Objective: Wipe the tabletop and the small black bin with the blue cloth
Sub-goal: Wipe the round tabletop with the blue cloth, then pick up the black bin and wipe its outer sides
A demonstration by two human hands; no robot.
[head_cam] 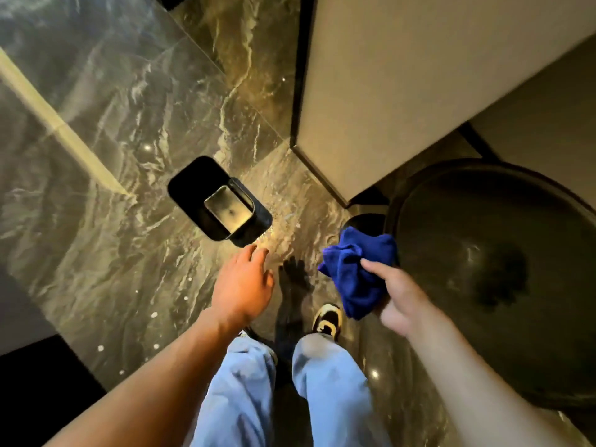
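Note:
The small black bin [193, 188] stands on the marble floor ahead of me, its shiny inner liner visible from above. My left hand [243, 285] reaches toward it with fingers apart, holding nothing, its fingertips just short of the bin's near corner. My right hand [395, 298] grips the crumpled blue cloth [354, 272] in the air beside the edge of the round dark tabletop [500, 253], which fills the right side of the view.
A beige upholstered seat [403, 85] with a dark trim stands behind the table and to the right of the bin. My legs in light blue trousers and my shoes [327, 317] are below. The glossy marble floor [113, 156] stretches left.

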